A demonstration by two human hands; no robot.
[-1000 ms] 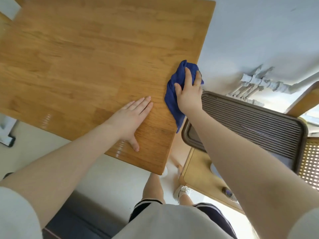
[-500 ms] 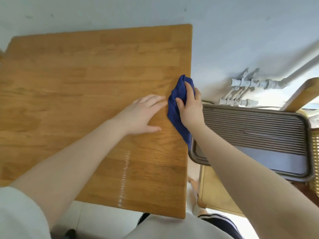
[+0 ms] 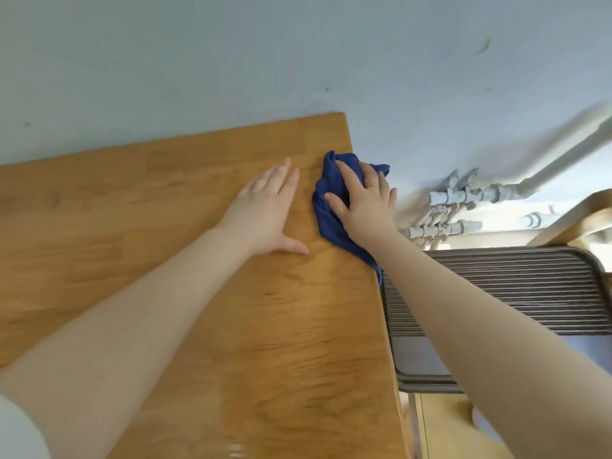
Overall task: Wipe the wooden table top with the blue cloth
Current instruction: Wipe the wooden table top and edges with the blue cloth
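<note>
Two hands on one wooden desk (image 3: 159, 233): left hand (image 3: 268, 210) flat, empty; right hand (image 3: 364, 202), fingers spread, presses one crumpled blue cloth (image 3: 323, 223), now nearer the far corner.

— What's on the table (image 3: 99, 210)?
— A cloth (image 3: 323, 213), bunched at its two-o'clock corner, overhanging the right edge.
— Anything else?
— A left hand (image 3: 268, 213), flat, at nine o'clock of the cloth.

I see soft, even daylight with faint shadows. Glare streaks the wooden table top (image 3: 298, 326) near me; the pipe (image 3: 563, 152) at right smears, and edges bow.
</note>
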